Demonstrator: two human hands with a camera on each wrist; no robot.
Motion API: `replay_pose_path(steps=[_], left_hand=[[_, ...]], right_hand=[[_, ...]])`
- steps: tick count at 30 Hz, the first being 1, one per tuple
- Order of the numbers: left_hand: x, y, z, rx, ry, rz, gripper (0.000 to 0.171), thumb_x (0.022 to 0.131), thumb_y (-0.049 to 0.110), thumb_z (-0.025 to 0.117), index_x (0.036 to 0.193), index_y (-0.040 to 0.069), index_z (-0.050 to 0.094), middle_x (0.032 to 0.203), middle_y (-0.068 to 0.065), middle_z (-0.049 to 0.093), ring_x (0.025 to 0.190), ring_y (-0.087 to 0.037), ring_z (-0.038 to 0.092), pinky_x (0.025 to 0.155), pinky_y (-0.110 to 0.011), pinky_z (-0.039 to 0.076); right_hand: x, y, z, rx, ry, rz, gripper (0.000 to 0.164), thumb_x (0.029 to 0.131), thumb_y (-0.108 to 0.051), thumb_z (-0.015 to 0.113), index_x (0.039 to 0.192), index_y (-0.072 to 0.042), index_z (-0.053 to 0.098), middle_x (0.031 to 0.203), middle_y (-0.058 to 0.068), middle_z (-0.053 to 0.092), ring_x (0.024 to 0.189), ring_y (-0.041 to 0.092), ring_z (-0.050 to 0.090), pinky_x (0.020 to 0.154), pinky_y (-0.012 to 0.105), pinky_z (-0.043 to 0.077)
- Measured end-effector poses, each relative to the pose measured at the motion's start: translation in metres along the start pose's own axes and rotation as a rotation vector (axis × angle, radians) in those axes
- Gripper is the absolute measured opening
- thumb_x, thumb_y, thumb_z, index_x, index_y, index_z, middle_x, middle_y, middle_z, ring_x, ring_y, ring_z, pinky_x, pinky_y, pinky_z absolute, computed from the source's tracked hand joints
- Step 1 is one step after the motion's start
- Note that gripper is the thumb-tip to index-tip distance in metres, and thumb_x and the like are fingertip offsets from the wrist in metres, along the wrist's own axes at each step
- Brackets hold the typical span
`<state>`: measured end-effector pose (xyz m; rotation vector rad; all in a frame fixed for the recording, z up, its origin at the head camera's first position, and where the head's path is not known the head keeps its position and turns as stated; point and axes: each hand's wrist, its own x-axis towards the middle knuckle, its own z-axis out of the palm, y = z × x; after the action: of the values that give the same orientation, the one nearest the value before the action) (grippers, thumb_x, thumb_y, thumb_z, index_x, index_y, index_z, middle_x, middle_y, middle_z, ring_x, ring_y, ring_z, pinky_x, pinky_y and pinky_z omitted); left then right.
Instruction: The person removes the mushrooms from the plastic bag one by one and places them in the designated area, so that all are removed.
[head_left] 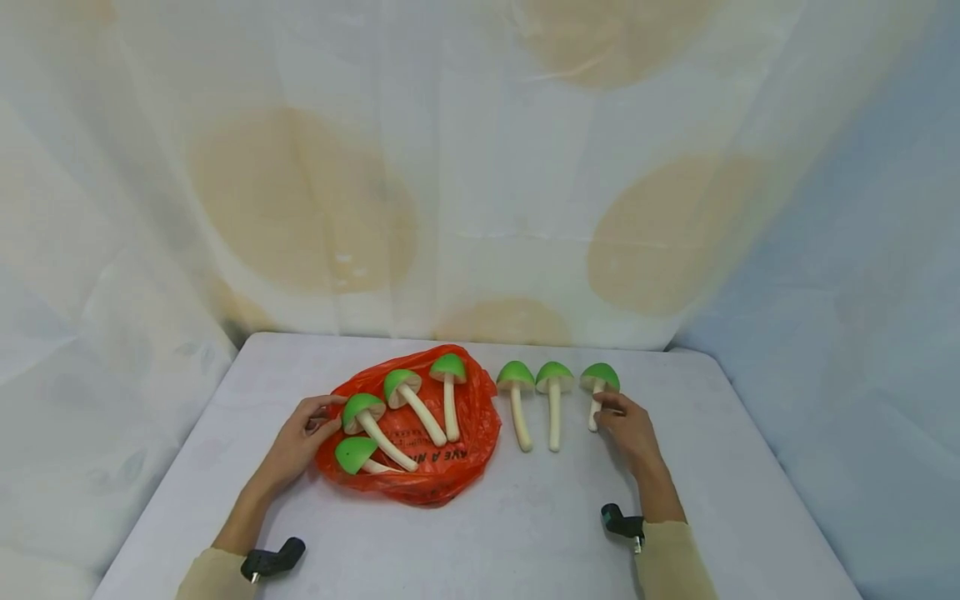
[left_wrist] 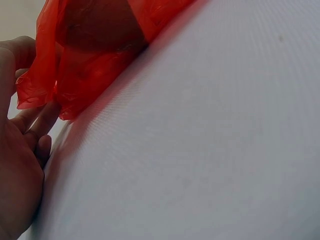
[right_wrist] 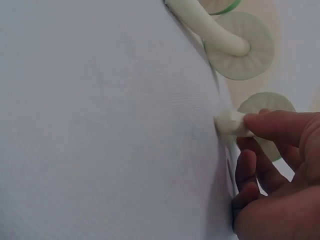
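Observation:
A red plastic bag (head_left: 468,467) lies spread on the table with several toy mushrooms on it, green-capped with long white stems. At the bag's left edge, my left hand (head_left: 297,433) pinches the plastic beside the mushroom (head_left: 363,410) nearest to it. In the left wrist view the red film (left_wrist: 75,85) runs between the thumb side and the fingers. My right hand (head_left: 628,429) pinches the stem of the rightmost mushroom (head_left: 602,375) between thumb and fingers. The right wrist view shows the white stem end (right_wrist: 229,123) poking out past the thumb, with the cap behind.
Two more mushrooms, one (head_left: 517,400) beside the bag and another (head_left: 554,400) to its right, lie side by side, caps away from me. A white table (head_left: 555,533) carries everything. Behind it hangs a pale curtain (head_left: 480,167) with tan round patches.

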<state>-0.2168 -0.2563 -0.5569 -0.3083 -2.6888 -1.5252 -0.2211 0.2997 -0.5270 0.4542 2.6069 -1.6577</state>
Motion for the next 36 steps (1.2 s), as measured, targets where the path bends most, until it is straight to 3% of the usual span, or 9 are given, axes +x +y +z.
replay_pose_path(steps=[7, 22, 36], left_hand=[[0.0002, -0.0005, -0.0002, -0.006, -0.001, 0.004, 0.039, 0.101, 0.038, 0.061, 0.137, 0.023, 0.056, 0.138, -0.008, 0.05, 0.117, -0.027, 0.051, 0.099, -0.051, 0.039], [0.0007, -0.0004, -0.0006, -0.008, -0.007, 0.004, 0.039, 0.101, 0.038, 0.061, 0.137, 0.023, 0.056, 0.138, -0.008, 0.049, 0.118, -0.028, 0.051, 0.098, -0.051, 0.039], [-0.0005, 0.0026, -0.0009, 0.019, -0.004, -0.003, 0.04, 0.102, 0.038, 0.06, 0.137, 0.021, 0.056, 0.138, -0.009, 0.05, 0.117, -0.027, 0.051, 0.098, -0.048, 0.04]], right_hand=[[0.0017, 0.0014, -0.0007, 0.007, -0.001, 0.022, 0.037, 0.095, -0.008, 0.061, 0.133, -0.008, 0.064, 0.138, 0.015, 0.054, 0.113, 0.026, 0.051, 0.085, 0.031, 0.044], [0.001, 0.0057, -0.0025, 0.041, -0.012, -0.012, 0.04, 0.098, -0.013, 0.061, 0.137, -0.009, 0.058, 0.14, 0.013, 0.052, 0.12, 0.026, 0.049, 0.09, 0.031, 0.044], [0.0002, 0.0089, -0.0061, 0.089, -0.037, -0.019, 0.049, 0.098, -0.018, 0.064, 0.145, -0.01, 0.05, 0.143, 0.014, 0.05, 0.128, 0.028, 0.046, 0.102, 0.041, 0.037]])
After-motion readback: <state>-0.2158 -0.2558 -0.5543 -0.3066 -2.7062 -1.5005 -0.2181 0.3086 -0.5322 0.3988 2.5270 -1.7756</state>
